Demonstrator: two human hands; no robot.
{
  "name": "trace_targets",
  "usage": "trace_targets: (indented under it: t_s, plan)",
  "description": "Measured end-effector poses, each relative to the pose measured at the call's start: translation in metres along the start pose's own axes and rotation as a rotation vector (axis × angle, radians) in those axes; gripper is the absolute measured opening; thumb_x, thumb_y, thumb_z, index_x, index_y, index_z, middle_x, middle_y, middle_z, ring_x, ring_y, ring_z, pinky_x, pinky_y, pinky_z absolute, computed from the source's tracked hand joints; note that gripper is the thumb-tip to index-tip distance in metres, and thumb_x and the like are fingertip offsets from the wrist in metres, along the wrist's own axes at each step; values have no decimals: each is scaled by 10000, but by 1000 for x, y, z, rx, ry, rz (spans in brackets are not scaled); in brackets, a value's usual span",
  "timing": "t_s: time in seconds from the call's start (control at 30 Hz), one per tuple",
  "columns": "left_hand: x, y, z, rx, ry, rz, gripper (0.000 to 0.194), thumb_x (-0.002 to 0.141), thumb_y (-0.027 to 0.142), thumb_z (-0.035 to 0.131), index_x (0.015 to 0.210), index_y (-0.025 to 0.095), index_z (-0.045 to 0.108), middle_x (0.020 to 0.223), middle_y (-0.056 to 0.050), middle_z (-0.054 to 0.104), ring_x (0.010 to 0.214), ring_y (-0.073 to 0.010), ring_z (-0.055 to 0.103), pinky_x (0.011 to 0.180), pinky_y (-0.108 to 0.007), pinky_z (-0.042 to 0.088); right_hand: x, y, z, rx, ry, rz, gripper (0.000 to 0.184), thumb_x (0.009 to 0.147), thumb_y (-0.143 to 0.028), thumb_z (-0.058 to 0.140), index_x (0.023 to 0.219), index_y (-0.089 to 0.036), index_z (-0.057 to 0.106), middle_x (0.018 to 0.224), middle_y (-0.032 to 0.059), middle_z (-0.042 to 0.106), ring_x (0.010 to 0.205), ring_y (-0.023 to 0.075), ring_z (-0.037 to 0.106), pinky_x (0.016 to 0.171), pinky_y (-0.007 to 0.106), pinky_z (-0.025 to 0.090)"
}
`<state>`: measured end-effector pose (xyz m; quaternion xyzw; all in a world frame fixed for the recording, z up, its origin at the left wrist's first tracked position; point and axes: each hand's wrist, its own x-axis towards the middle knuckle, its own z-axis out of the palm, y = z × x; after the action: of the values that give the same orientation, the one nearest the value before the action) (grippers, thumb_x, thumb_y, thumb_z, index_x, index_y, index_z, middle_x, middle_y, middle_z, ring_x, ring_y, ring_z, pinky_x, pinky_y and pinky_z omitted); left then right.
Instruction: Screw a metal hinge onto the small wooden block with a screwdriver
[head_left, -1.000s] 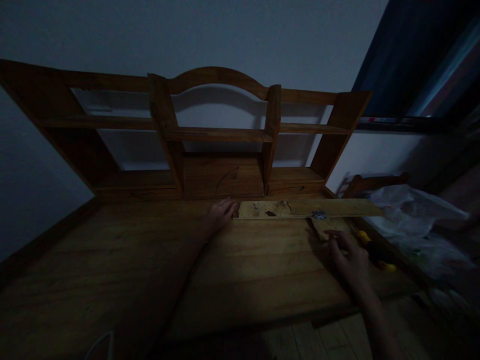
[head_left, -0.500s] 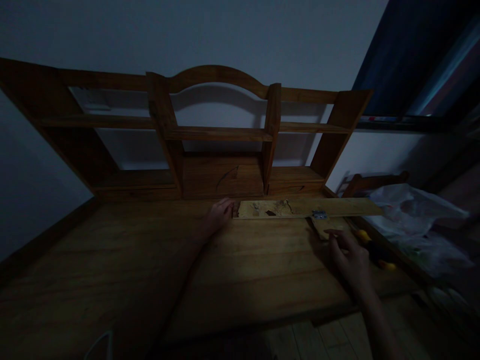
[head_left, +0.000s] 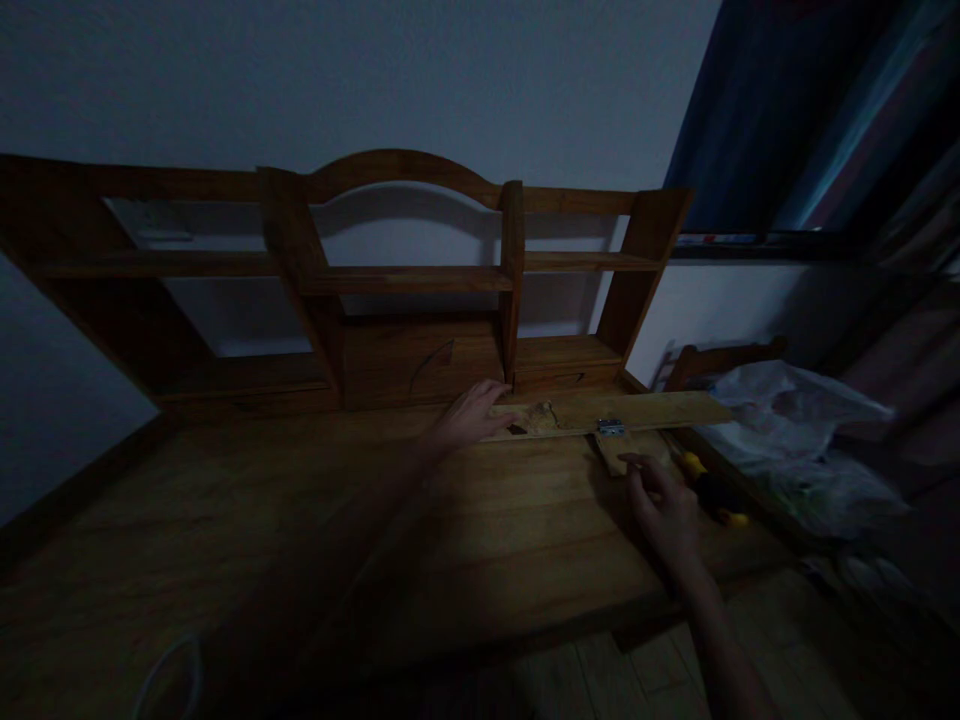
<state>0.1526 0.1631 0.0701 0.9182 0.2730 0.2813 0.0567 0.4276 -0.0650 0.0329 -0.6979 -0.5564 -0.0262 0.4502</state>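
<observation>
Left hand (head_left: 471, 415), centre, is resting spread fingers on plank (head_left: 652, 408); right hand (head_left: 666, 510), lower right, is loosely curling parted fingers near block (head_left: 610, 459), risking a skewing nudge.

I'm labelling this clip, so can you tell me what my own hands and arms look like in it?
Your left hand and right hand are both bare, with no gloves. The right forearm shows no sleeve, and no watch or band can be seen on it. The left forearm lies in deep shadow, but no sleeve can be made out.
</observation>
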Motion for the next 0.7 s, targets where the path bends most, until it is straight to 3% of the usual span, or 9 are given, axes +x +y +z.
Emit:
trace_targets:
  t_s: [0.13,0.23,0.37,0.47,0.57,0.7]
  plan:
    - [51,45,36,-82,-191,119,816,821,621,666,1482,219,409,1415,-121,512,1311,-287,489,1108,-388,397,-1,-4,-1,36,-7,-11,308,959,-364,454,1135,-230,668,812,53,750,655,220,700,585,284,474]
    - [80,63,72,-101,-338,128,957,703,585,788,1488,198,402,1482,-150,452,1375,-334,420,1134,-430,359,-1,-7,-2,55,-7,-29,287,965,-334,444,1121,-229,661,884,58,759,665,216,702,602,289,478]
    - [104,68,104,-92,-345,70,977,670,553,811,1490,211,406,1551,-153,359,1421,-351,356,1156,-444,327,0,-8,-1,84,-38,-57,262,971,-325,435,1077,-235,658,835,51,756,678,229,710,598,297,478]
    - [110,68,112,-68,-327,-7,975,671,614,782,1479,202,427,1523,-154,403,1403,-369,372,1157,-473,318,0,-8,0,102,-50,-66,262,978,-318,420,1077,-243,650,761,31,736,650,228,702,584,299,467]
    - [110,74,112,-59,-314,-31,907,687,612,774,1432,179,492,1456,-164,485,1362,-375,418,1148,-463,329,1,-8,1,113,-29,-72,269,977,-303,408,1086,-235,645,846,51,748,687,231,703,612,310,476]
    - [107,88,101,-54,-268,-47,601,833,555,683,1315,210,587,1391,-148,539,1286,-314,498,1108,-463,372,1,-8,2,130,20,-96,280,976,-286,400,1083,-219,651,937,71,750,768,226,708,675,316,503]
